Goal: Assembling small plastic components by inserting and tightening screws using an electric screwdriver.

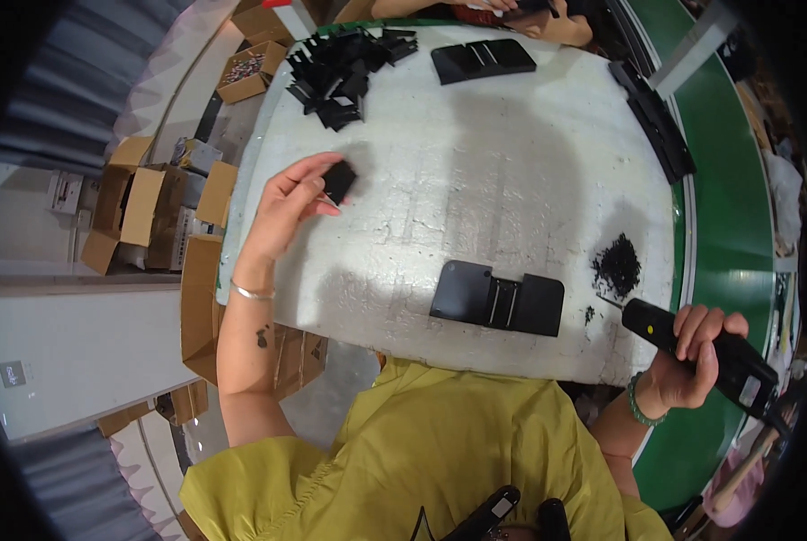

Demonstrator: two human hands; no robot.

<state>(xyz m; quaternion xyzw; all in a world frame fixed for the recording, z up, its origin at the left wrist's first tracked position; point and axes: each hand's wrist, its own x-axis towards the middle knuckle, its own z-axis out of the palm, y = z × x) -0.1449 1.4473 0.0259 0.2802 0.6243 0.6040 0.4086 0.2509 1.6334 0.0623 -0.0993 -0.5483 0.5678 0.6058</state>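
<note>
My left hand (293, 197) pinches a small black plastic part (338, 181) above the left side of the white table. Around the black electric screwdriver (701, 347) my right hand (692, 368) is wrapped, at the table's right edge. Its thin bit points toward a small heap of black screws (620, 266), with a few loose screws (589, 315) beside it. Between my hands, nearer to me, lies a flat black plastic panel (498, 299) with a slotted channel across its middle. A pile of black plastic parts (345, 72) lies at the far left.
Another black panel (484, 61) lies at the table's far side, near another person's hands (548, 20). Long black pieces (653, 122) line the right edge, beside a green surface (733, 225). Open cardboard boxes (142, 207) stand left of the table (403, 180).
</note>
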